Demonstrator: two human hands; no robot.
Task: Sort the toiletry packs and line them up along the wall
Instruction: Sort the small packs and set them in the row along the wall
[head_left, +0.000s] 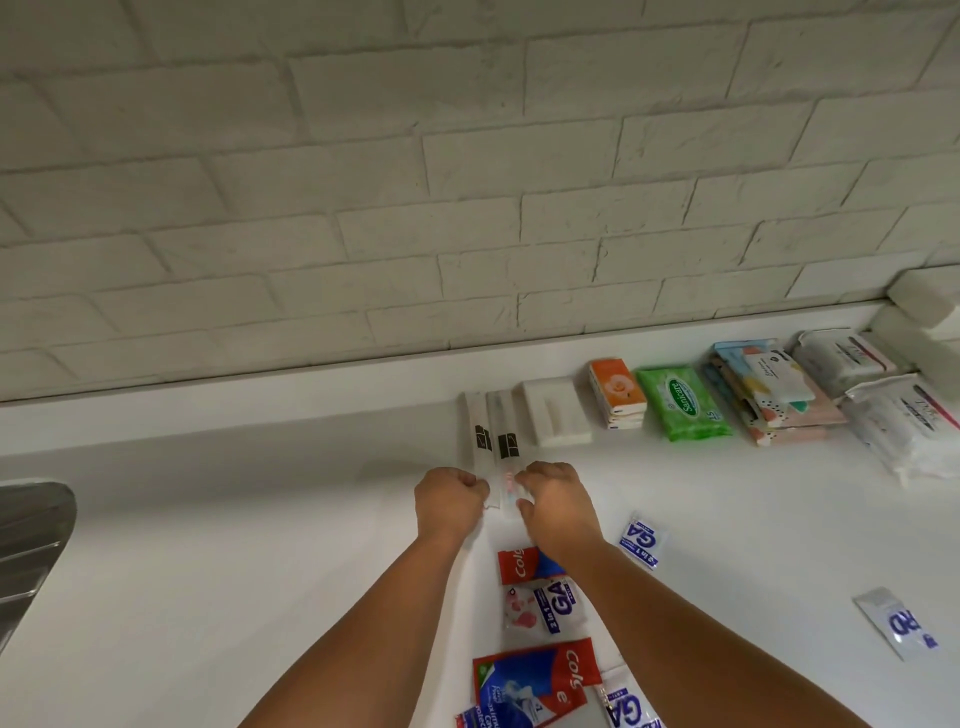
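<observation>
On the white counter (260, 519) below the brick wall (467, 208), left hand (449, 499) and right hand (558, 506) pinch, fingers (525, 475) curled, the near ends of two toothbrush packs (504, 441) lying by that wall, sachets (640, 540) farther from it.

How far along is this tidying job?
Well along, it seems. Done: the white pack, orange packs, green wipes, patterned packs and white wipes sit in a row by the wall. In hand: the left hand and right hand grip the near ends of two long white packs beside that row. Left: red toothpaste sachets and blue-and-white sachets lie loose on the counter.
</observation>
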